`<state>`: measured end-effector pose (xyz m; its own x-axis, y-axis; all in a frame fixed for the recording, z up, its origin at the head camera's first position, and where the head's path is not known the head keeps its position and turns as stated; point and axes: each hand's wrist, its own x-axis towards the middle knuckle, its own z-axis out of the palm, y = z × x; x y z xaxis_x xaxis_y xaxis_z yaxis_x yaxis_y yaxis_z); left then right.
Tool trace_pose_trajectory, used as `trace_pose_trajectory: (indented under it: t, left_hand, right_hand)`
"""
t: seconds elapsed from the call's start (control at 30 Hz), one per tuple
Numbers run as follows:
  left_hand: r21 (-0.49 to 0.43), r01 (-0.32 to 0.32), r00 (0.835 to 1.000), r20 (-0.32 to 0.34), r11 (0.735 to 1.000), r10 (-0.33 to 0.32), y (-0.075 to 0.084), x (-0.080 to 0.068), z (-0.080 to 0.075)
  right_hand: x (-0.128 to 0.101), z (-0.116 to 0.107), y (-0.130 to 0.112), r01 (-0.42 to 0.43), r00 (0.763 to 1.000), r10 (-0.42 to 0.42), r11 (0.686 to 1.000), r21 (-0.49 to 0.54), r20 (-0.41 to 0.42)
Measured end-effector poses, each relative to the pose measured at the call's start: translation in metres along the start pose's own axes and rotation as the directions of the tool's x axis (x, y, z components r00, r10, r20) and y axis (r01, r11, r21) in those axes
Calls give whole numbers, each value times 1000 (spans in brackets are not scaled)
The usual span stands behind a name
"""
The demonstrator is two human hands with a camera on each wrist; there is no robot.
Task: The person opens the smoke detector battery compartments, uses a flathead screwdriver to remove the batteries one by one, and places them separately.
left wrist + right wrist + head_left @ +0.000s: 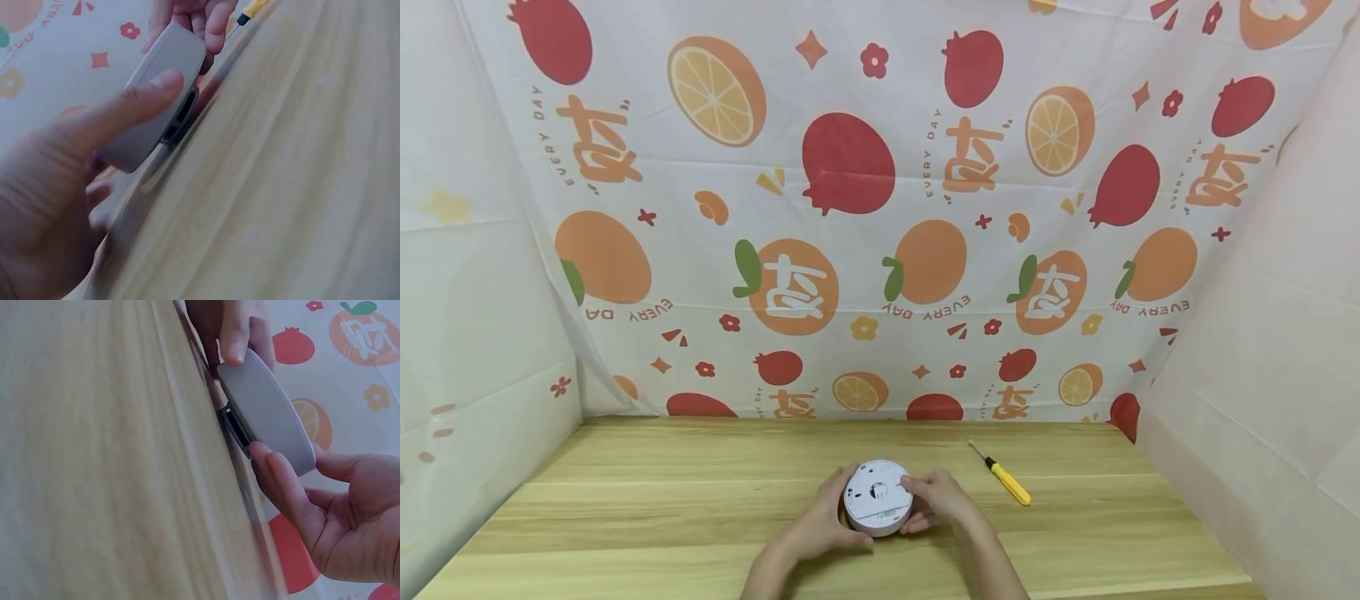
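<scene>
left hand curled, gripping round white device | right hand gripping opposite edge | device on wooden table

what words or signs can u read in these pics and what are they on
"EVERY DAY": printed beside the fruit on the backdrop cloth, upside down in its lower rows.
A large stylised character, orange or white on the oranges, same cloth: a sign I cannot read.
Small markings on the white round device: too small to read.
Yellow screwdriver: no text visible.

A makeshift recording booth: a wooden tabletop walled in by a fruit-print cloth behind and plain white sheets left and right.
</scene>
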<state>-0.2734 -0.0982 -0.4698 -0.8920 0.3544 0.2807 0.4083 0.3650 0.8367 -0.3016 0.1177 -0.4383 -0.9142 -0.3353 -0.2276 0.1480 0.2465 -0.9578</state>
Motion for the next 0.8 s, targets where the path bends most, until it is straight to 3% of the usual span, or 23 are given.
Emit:
trace_pose_trajectory:
  t: [0.07, 0.17, 0.57, 0.8]
  left_hand:
    - [132, 0, 999, -38, 991, 5, -1, -1, 2]
    - [229, 3, 997, -79, 973, 16, -2, -2, 4]
    - [278, 58, 994, -105, 959, -29, -6, -1, 10]
    - [310, 61, 992, -128, 949, -22, -6, -1, 14]
  right_hand:
    - [0, 0, 1, -7, 1000, 7, 1000, 3, 15]
    - [0, 1, 3, -12, 999, 12, 1000, 3, 34]
    - [0, 1, 5, -21, 998, 20, 1000, 23, 55]
    - [-1, 2, 5, -27, 998, 25, 999, 39, 61]
